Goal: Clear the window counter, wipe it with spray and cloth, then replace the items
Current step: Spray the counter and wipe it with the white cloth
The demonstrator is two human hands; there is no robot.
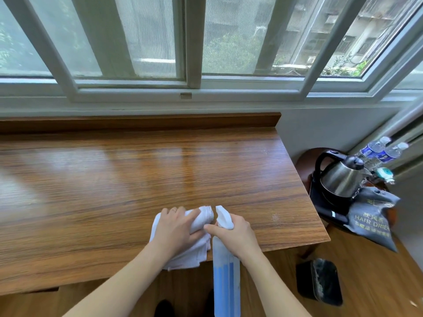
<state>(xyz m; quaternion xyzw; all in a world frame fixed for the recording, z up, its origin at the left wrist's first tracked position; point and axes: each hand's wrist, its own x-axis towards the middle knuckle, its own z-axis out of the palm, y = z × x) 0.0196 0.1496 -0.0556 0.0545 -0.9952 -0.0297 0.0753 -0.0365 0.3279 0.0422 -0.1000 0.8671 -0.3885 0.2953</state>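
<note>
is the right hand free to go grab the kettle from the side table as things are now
Probably not yet: the right hand grips the spray bottle. The path to the kettle looks open, past the counter edge, but it would need to set the bottle down first.

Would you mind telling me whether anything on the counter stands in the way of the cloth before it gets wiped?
Nothing visible does. The counter beyond the cloth is bare wood. The kettle, bottles and hair dryer bag sit off to its right, on a side table.
</note>
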